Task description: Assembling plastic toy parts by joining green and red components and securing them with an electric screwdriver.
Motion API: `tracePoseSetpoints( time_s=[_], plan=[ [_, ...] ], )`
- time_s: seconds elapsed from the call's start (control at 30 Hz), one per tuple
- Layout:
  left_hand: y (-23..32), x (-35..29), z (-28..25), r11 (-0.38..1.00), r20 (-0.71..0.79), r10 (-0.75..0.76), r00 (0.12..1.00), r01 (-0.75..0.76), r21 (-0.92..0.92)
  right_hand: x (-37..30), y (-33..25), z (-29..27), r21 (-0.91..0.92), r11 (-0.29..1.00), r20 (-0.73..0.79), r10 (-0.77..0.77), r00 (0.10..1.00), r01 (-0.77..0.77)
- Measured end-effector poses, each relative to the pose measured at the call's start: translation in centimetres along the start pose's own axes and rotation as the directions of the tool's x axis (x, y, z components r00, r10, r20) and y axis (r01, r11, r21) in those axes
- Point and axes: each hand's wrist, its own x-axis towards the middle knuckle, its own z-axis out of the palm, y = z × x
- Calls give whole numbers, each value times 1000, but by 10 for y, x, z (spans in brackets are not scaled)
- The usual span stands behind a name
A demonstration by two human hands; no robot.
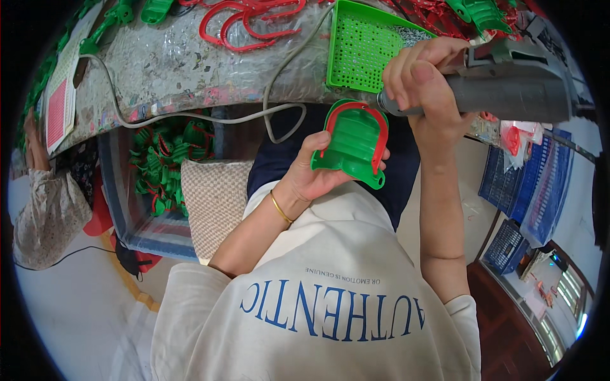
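Note:
My left hand (304,174) is closed around a green moulded plastic piece (351,143), ridged inside and with a small looped tab at its lower right corner. A red U-shaped strip (384,132) runs along the inner edge of that piece. Wrapped round a grey power screwdriver (518,95), my right hand (433,86) holds it nearly level. Its nose points left and is close to the top of the red strip; whether the bit touches there I cannot make out.
A green perforated scoop-shaped tray (333,47) with small metal screws lies on the worktable (190,79), near red curved strips (222,28) and a grey cable (279,95). At left stands a crate (155,241) of green-red pieces; beyond it shows another person's hand (32,136).

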Motion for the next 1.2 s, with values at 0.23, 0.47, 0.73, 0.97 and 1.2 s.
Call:
tracePoseSetpoints(
  time_s=[0.23, 0.47, 0.73, 0.97, 1.2],
  plan=[
    [-2, 4, 19, 998, -159, 64, 985, -66, -13, -6, 4, 6, -87, 996, -216, -28, 976, 10],
    [-2, 2, 24, 995, -221, 99, 970, -101, 1, -1, -1, 9, 13, 997, -233, -71, 970, 76],
    [-2, 2, 27, 996, -204, 65, 977, -75, -38, -7, 9, 14, -46, 998, -310, -58, 949, 46],
    [-2, 2, 26, 996, -201, 65, 977, -77, -49, -8, 13, 15, -76, 996, -306, -61, 950, 40],
    [-2, -1, 21, 997, -181, 72, 981, -77, -22, -5, 11, 16, -54, 998, -272, -39, 961, 26]
  ],
)
